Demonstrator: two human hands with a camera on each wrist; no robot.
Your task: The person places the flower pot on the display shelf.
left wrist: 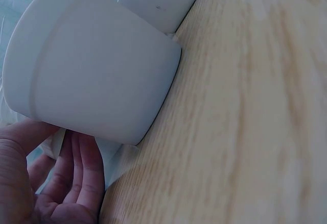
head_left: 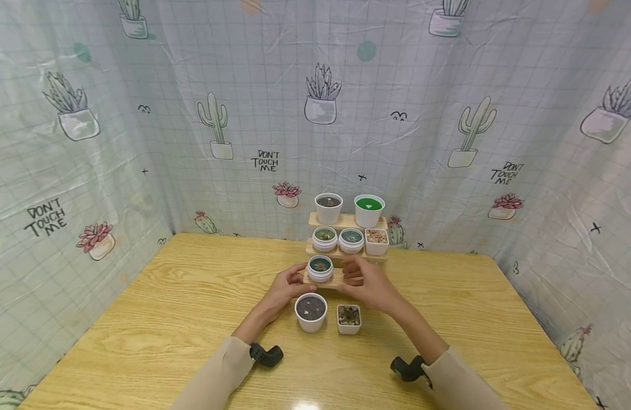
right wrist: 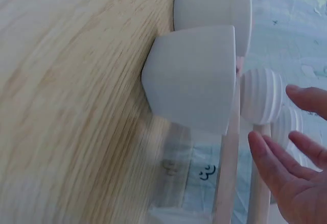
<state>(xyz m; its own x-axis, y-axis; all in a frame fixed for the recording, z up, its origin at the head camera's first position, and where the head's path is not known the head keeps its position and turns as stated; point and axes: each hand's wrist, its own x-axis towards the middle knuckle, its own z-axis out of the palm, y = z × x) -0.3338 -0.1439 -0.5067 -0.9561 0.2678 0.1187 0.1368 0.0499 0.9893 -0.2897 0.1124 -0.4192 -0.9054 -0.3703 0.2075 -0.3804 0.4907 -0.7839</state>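
Note:
My left hand [head_left: 285, 287] grips the left end of a tiered wooden stand [head_left: 337, 279], thumb at the front of its lowest board. A ribbed white pot [head_left: 320, 277] with a dark green top sits on that board beside the fingertips. Over the board's right part, my right hand [head_left: 369, 285] holds nothing, its fingers loosely bent. In the right wrist view, its thumb and fingers [right wrist: 268, 163] spread apart near the ribbed pots [right wrist: 261, 96]. A round white pot [head_left: 311, 324] and a square white pot [head_left: 348, 328] stand on the table in front of the stand.
Two ribbed pots [head_left: 324, 246] and a square pot [head_left: 376, 248] fill the middle board. On the top board stand a dark-filled pot [head_left: 328, 214] and a green-filled pot [head_left: 368, 218]. A printed curtain [head_left: 274, 74] hangs behind the wooden table [head_left: 208, 285].

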